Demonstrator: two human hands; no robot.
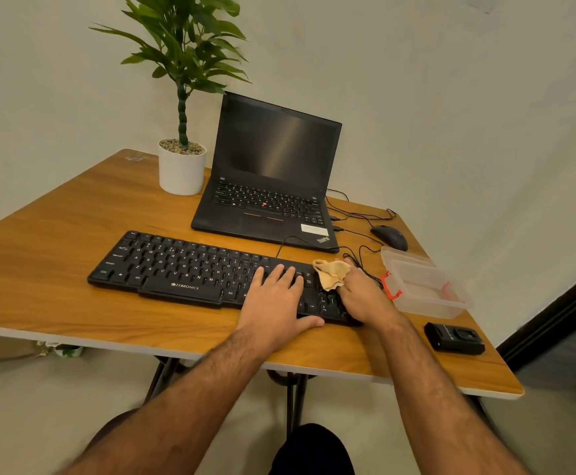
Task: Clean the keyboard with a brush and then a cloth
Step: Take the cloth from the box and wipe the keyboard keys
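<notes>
Clear plastic box (427,286) just beside keyboard (190,265); mouse (390,236) beyond.

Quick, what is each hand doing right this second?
Left hand: open, lying flat on the black wired keyboard, holding nothing.
Right hand: closed on a crumpled tan cloth, pressed to the keyboard's right end.

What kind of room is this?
Probably a home or office work corner: a wooden desk against plain walls holds a laptop, a keyboard and a potted plant.
</notes>
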